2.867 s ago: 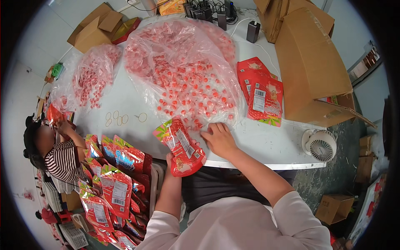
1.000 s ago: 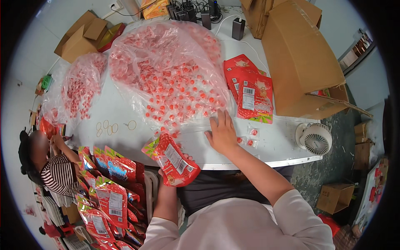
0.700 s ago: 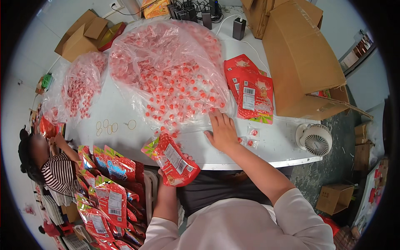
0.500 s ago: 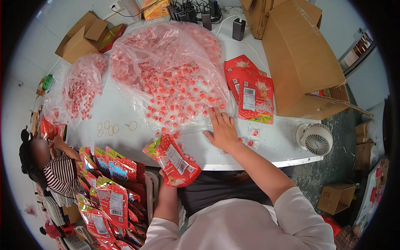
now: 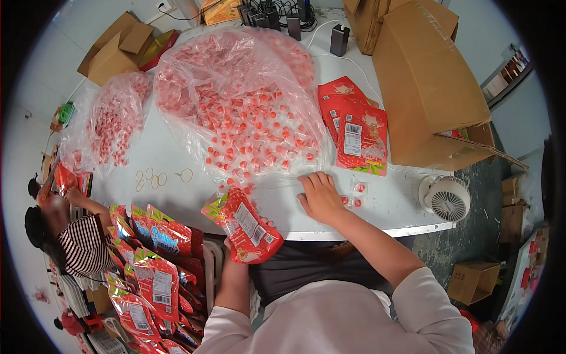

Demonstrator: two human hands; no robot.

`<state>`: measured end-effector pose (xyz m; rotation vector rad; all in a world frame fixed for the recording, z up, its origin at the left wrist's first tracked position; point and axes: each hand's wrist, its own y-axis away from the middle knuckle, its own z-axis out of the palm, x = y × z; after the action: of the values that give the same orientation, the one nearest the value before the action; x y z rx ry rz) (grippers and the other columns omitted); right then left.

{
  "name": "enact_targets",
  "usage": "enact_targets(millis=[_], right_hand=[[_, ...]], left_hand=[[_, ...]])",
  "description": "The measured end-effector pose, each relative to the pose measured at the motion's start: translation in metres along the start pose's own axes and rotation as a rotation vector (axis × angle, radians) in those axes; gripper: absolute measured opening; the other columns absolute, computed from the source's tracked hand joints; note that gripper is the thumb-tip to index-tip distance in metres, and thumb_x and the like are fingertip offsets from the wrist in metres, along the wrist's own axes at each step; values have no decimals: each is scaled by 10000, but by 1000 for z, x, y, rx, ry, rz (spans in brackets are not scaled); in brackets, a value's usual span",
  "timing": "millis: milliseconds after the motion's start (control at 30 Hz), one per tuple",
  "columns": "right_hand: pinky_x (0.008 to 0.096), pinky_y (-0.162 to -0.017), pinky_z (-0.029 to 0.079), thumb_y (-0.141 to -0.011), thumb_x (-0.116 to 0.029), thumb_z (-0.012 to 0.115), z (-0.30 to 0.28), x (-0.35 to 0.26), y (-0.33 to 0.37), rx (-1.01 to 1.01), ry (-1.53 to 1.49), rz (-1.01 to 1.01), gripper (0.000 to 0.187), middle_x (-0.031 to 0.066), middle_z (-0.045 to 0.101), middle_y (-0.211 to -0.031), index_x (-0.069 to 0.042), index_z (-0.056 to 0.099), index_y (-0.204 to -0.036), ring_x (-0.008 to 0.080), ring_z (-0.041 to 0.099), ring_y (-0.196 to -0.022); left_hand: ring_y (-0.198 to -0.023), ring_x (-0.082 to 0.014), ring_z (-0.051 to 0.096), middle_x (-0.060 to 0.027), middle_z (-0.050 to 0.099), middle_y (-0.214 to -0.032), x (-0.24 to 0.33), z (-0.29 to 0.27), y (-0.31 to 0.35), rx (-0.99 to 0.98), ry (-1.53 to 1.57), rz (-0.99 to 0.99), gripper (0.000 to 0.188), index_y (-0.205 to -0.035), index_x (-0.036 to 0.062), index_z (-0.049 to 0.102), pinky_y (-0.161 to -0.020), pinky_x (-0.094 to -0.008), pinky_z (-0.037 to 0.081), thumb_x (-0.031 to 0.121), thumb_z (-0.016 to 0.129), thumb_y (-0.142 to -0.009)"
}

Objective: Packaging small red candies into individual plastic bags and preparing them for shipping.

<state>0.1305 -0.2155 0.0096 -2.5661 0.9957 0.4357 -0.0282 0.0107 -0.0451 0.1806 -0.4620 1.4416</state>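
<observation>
My left hand (image 5: 230, 245) grips a red pouch (image 5: 250, 229) with a green corner and a white label, held tilted at the table's front edge. Its fingers wrap round the pouch's side and are partly hidden behind it. My right hand (image 5: 321, 199) lies palm down on the white table, fingers stretched and holding nothing that I can see; what is under the palm is hidden. Just right of it lie several small wrapped red candies (image 5: 359, 188). Beyond both hands spreads a large clear plastic bag (image 5: 236, 65), its mouth spilling many wrapped red candies (image 5: 253, 130) toward me.
Red pouches (image 5: 359, 133) lie flat at the right, beside a large cardboard box (image 5: 430, 88). A small white fan (image 5: 446, 197) stands at the right edge. Rubber bands (image 5: 156, 180) lie left. Filled pouches (image 5: 156, 277) crowd the lower left, near another person (image 5: 85, 251).
My right hand has drawn back from the candy pile, toward me and slightly right, staying on the table. My left hand and the pouch have hardly moved.
</observation>
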Motion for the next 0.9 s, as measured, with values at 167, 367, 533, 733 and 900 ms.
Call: enact_targets(millis=[167,367,533,733,900], right_hand=[[460,-1016,359,-852,-305,681,-16,8,-6,-88,-48,-10,566,197,480,-1290,2,514,-1297,356,452,-1190],[492,-1084,347,-859,-403,688,0,1,-32,68,56,58,682,243,375,-1418,-32,457,-1382,410,385,-1297],[513,-1111,325,-862,-420,680,1,-15,-38,-134,-67,155,690,246,352,-1452,-54,448,-1400,436,343,-1344],[499,-1067,367,-852,-386,685,21,-21,-41,-35,20,5,642,205,378,-1454,-45,493,-1362,383,403,-1292],[468,-1025,388,-833,-349,699,13,-16,-26,-27,-12,-36,536,169,462,-1385,-30,569,-1244,324,464,-1230]], left_hand=[[-1240,-329,474,-112,560,-1296,0,7,-5,44,-15,-10,1100,-1415,104,445,-1104,-518,348,647,868,-556],[-1232,-331,484,-124,561,-1285,-1,6,-4,48,-11,-4,1144,-1468,109,372,-1104,-523,349,617,876,-575],[-1276,-365,478,-137,538,-1335,0,5,-9,-11,10,-12,1136,-1483,112,346,-1143,-569,299,588,877,-598],[-1290,-371,469,-161,526,-1361,0,-4,-2,-11,14,14,1163,-1504,124,307,-1151,-572,289,598,869,-602],[-1288,-378,471,-166,521,-1367,-1,3,-5,-6,43,-1,1157,-1496,113,330,-1157,-563,288,608,866,-598]])
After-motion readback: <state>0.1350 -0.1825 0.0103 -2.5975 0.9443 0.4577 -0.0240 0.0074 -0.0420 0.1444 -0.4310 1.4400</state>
